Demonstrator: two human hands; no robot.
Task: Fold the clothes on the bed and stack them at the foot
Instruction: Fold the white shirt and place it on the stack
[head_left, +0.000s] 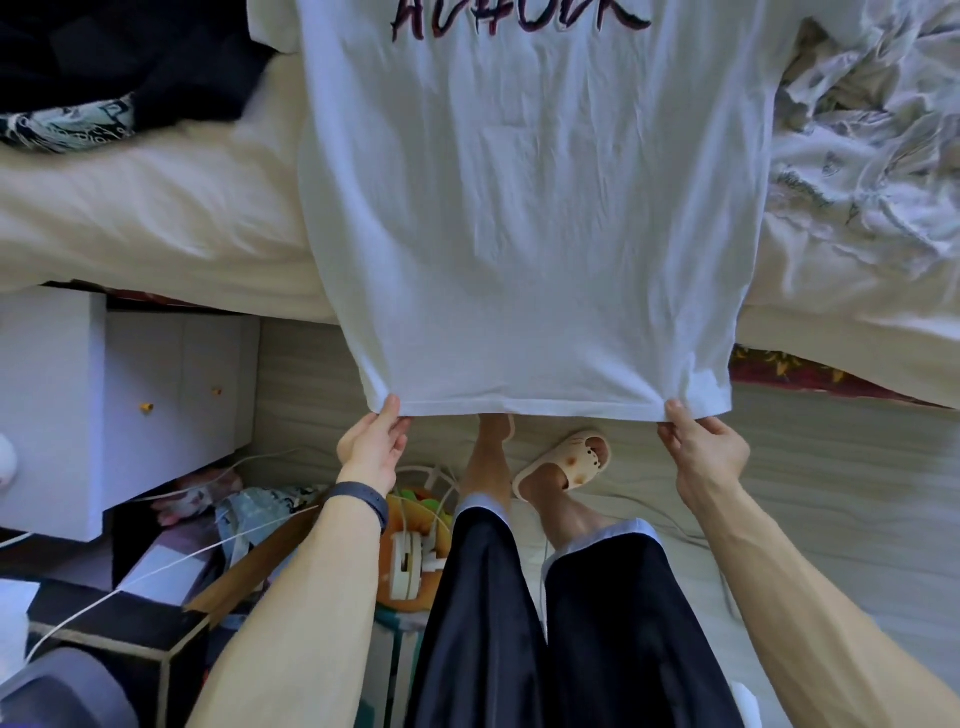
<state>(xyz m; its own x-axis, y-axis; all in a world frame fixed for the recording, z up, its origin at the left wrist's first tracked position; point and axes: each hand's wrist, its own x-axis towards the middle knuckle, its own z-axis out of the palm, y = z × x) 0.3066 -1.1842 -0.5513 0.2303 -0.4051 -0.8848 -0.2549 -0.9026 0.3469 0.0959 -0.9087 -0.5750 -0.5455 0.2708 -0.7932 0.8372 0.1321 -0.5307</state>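
Note:
A white T-shirt (540, 218) with dark lettering near its top lies spread over the bed (145, 218), its lower part hanging past the bed's edge. My left hand (371, 447) pinches the hem at its left corner. My right hand (701, 452) pinches the hem near its right corner. The hem is stretched straight between both hands. A dark garment (114, 67) with a pale printed patch lies at the bed's upper left. Crumpled pale fabric (872, 135) is heaped on the right side of the bed.
A white drawer unit (119, 405) stands on the left beside the bed. Boxes, white cables and clutter (218, 530) fill the floor at lower left. My legs in dark trousers and a cream slipper (566, 462) stand on the pale floor below the hem.

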